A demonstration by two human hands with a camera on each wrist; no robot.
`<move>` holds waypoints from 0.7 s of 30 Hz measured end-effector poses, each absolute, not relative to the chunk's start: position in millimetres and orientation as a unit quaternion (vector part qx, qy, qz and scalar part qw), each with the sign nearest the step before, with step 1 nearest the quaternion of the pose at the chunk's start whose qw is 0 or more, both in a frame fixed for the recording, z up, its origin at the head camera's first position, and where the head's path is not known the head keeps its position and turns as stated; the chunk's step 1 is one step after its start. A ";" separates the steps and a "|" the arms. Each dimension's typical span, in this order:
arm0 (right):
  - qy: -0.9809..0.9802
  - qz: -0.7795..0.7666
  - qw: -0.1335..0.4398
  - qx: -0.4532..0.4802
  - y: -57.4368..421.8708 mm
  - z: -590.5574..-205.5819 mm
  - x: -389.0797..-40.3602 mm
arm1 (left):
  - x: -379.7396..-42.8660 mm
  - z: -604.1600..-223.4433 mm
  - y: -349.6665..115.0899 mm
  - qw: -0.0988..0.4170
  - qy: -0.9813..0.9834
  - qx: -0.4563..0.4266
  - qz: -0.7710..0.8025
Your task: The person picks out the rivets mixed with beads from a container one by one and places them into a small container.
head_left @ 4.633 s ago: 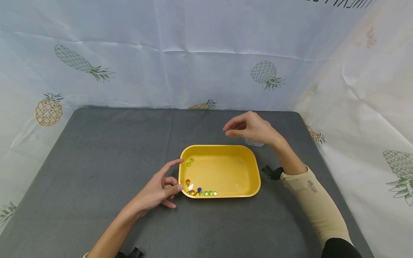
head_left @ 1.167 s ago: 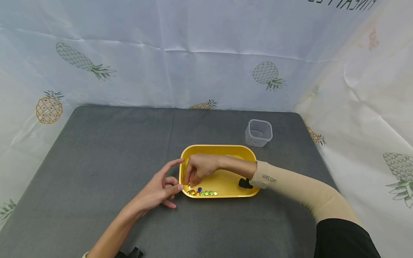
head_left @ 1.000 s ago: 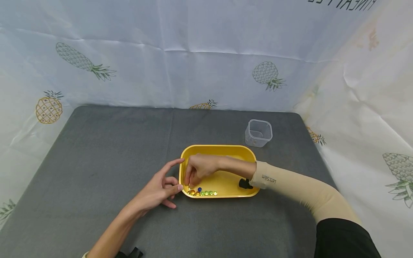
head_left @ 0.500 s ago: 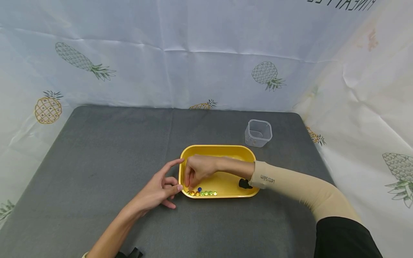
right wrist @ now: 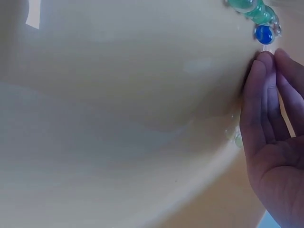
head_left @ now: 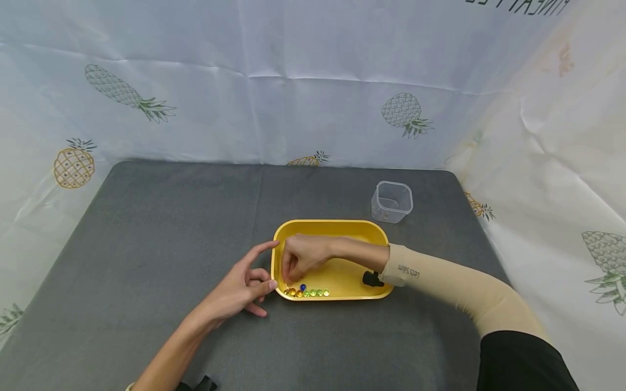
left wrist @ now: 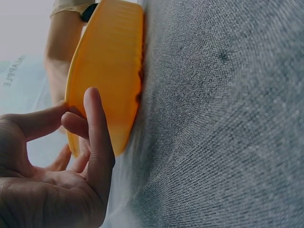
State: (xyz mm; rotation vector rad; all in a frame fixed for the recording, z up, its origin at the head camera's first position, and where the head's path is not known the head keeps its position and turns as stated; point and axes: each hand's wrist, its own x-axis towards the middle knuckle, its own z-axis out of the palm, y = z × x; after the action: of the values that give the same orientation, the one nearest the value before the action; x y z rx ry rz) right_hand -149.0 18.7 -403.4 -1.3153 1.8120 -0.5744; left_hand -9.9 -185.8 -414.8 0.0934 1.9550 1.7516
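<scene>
My left hand (head_left: 246, 287) is at the left end of the yellow tray (head_left: 362, 282), index finger and thumb touching its rim. In the left wrist view, other fingers of this hand lie outside the orange-looking tray wall (left wrist: 111, 71). My right hand (head_left: 305, 252) reaches down inside the tray's left part, fingertips drawn together among the glass marbles. A blue marble (right wrist: 264, 34) is just beyond those fingertips in the right wrist view. Whether a marble sits between them is hidden. Amber marbles (head_left: 300, 293) and green marbles (head_left: 319, 292) line the tray's near wall.
Behind the tray's right end stands a clear plastic container (head_left: 392, 202), with its top open. A grey cloth (head_left: 171, 233) covers the table. White pineapple-print curtains (head_left: 274, 108) hang behind and at the sides.
Since the oldest frame, my right hand has moved from above the clear container into the tray's left part. Over the last second its fingertips shift only slightly. My left hand stays still.
</scene>
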 end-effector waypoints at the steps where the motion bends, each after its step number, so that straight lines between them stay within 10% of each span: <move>1: 0.716 -0.226 0.406 -0.521 19.3 -402.6 -149.4 | -10.0 -415.0 -185.8 0.254 0.720 0.034 0.645; 21: 0.708 -0.251 0.417 -0.512 34.8 -375.1 -159.2 | -11.0 -416.2 -186.0 0.255 0.718 0.036 0.647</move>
State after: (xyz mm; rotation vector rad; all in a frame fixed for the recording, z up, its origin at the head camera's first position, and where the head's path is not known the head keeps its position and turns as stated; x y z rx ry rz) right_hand -159.2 34.8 -375.1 -1.2841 1.7777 -0.6307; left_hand -11.0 -186.0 -416.2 0.0973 1.9489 1.7558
